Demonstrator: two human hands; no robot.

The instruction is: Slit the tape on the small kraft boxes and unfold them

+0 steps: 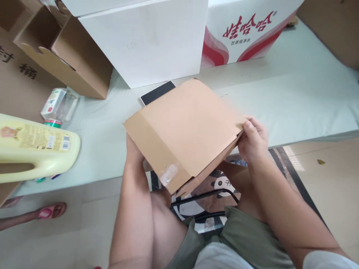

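A flat brown cardboard box (187, 123) is held tilted above my lap, over the front edge of the table. Clear tape (169, 174) is stuck on its near flap. My right hand (254, 136) grips the box's right corner, thumb on top and fingers curled at the edge. At the left side, my left hand (134, 147) holds the box from beneath, its fingers hidden behind the cardboard. Behind the box, a dark tablet-like panel with a white rim (157, 93) lies partly covered on the table.
Large white cartons (146, 41) and a red-printed carton (246, 41) stand at the back of the cloth-covered table (294, 93). To the left are open brown boxes (84, 59), a clear bottle (63, 106) and a yellow jug (61, 149). Another person's sandalled foot (53, 211) shows below.
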